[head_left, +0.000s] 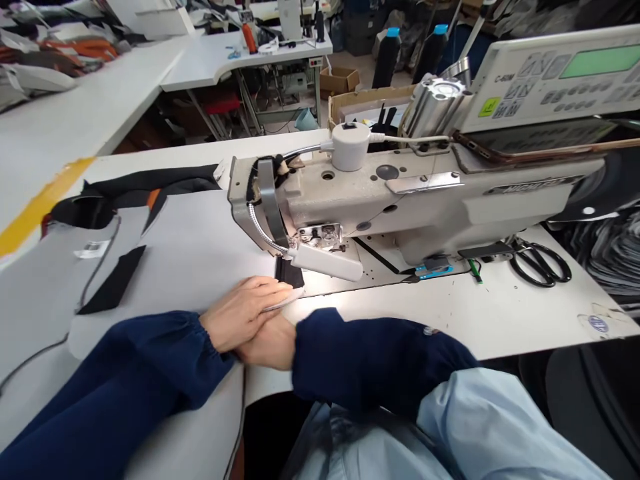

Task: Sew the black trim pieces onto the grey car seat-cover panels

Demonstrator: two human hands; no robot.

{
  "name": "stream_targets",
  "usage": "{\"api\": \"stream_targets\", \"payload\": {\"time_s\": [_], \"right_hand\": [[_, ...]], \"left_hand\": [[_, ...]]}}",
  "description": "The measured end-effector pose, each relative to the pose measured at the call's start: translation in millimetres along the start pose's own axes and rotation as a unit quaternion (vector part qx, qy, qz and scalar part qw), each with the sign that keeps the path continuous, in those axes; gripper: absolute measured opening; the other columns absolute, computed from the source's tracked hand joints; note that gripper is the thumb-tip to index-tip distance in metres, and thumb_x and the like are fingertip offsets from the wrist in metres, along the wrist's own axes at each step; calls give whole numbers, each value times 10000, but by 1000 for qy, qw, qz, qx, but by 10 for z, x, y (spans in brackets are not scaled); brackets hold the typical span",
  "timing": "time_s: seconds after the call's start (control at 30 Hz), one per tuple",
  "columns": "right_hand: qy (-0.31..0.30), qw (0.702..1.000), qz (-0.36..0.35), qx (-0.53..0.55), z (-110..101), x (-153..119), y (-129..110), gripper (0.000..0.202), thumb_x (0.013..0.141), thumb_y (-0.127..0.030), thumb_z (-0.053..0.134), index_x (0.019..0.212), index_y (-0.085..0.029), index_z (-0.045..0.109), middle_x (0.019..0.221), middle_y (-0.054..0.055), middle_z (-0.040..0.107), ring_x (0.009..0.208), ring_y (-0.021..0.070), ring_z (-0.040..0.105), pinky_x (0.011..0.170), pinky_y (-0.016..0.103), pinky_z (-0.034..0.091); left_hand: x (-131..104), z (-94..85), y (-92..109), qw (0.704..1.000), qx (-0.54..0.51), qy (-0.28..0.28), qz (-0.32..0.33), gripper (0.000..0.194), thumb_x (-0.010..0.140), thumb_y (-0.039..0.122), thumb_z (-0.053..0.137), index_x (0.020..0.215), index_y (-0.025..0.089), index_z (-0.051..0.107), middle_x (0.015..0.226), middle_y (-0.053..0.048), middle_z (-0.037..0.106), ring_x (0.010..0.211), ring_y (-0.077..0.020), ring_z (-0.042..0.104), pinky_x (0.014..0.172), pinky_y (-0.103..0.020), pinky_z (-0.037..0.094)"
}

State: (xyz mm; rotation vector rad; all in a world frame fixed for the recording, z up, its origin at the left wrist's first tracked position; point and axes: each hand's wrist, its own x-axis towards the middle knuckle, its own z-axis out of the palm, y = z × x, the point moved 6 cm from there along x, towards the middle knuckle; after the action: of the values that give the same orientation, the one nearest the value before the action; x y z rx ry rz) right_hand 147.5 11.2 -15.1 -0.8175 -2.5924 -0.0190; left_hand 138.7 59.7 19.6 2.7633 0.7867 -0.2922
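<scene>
A large light grey fabric panel (pixel 200 240) lies on the table left of the sewing machine (pixel 420 193), with a black strip (pixel 290 272) at its edge beside the needle area. My left hand (pixel 245 310) is closed over the panel's near edge, fingers pressed together and pointing toward the black strip. Just below and partly beneath it is my right hand (pixel 270 340), at the same edge; its fingers are hidden by the left hand and the fabric. A white lamp head (pixel 327 262) hangs in front of the needle, which I cannot make out.
Black-handled scissors (pixel 540 263) lie right of the machine, near a green-handled tool (pixel 475 271). A control panel (pixel 555 80) and a phone (pixel 530 143) sit above the machine. Dark fabric (pixel 150 183) lies bunched behind the panel. Black thread cones (pixel 387 60) stand behind.
</scene>
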Motion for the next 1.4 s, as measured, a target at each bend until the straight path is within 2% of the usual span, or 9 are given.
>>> {"api": "stream_targets", "payload": {"time_s": [0.13,0.17,0.23,0.33,0.4,0.67,0.93,1.2,1.4], "right_hand": [[150,987,29,-44,-352,-655,-1,229,943,-119,382,999,-103,604,773,74,613,735,175,580,845,363,475],[166,984,25,-59,-401,-775,-4,225,931,-96,385,958,-84,608,783,87,618,742,177,585,884,369,459],[153,985,13,-81,-406,-890,-9,233,910,-76,380,872,-65,610,815,135,631,778,207,601,887,403,451],[86,992,-8,-90,-301,-874,-26,246,903,-88,371,855,-53,610,889,206,640,848,251,610,778,425,472],[65,994,-7,-89,-273,-849,-25,241,895,-88,379,848,-55,613,931,230,641,867,254,610,711,404,475],[72,991,59,-97,-430,-818,45,255,840,-76,401,664,-103,584,753,168,656,689,234,612,528,312,399],[29,994,30,-105,-280,-780,163,244,844,-24,372,756,-97,588,849,197,657,801,246,624,596,332,452],[-15,996,79,-30,-138,-714,503,237,891,-44,375,817,-122,587,974,163,643,902,203,591,695,322,468],[-23,996,87,-23,-140,-652,698,243,920,-68,365,841,-120,589,1026,154,636,928,193,584,737,318,462]], "left_hand": [[-78,186,14,993,117,3,-17,578,775,11,401,1288,242,533,1363,14,512,1219,-204,436,1053,-394,325],[-86,204,46,990,142,-4,-18,576,767,9,408,1278,240,543,1370,20,504,1224,-215,430,1049,-408,324],[-81,201,121,985,173,-22,-18,532,783,32,422,1256,232,561,1372,29,502,1195,-220,454,1010,-398,355],[-55,132,188,980,197,-31,-24,494,809,56,427,1248,233,566,1357,32,517,1097,-207,512,933,-369,395],[-46,93,203,979,202,-25,-25,512,803,42,422,1253,244,560,1359,42,514,1056,-195,526,896,-355,402],[27,155,224,983,175,-29,-43,464,794,51,443,1199,221,591,1328,17,547,1006,-208,525,828,-379,405],[156,138,151,987,151,-19,-61,444,805,70,417,1188,210,591,1318,-12,554,1010,-219,523,802,-391,404],[330,51,-14,983,164,0,-81,399,834,83,400,1144,220,612,1283,-27,576,1011,-224,528,772,-377,390],[463,-15,-128,981,157,-13,-111,402,849,88,386,1146,218,623,1126,-85,632,1056,-257,539,804,-390,411]]}}
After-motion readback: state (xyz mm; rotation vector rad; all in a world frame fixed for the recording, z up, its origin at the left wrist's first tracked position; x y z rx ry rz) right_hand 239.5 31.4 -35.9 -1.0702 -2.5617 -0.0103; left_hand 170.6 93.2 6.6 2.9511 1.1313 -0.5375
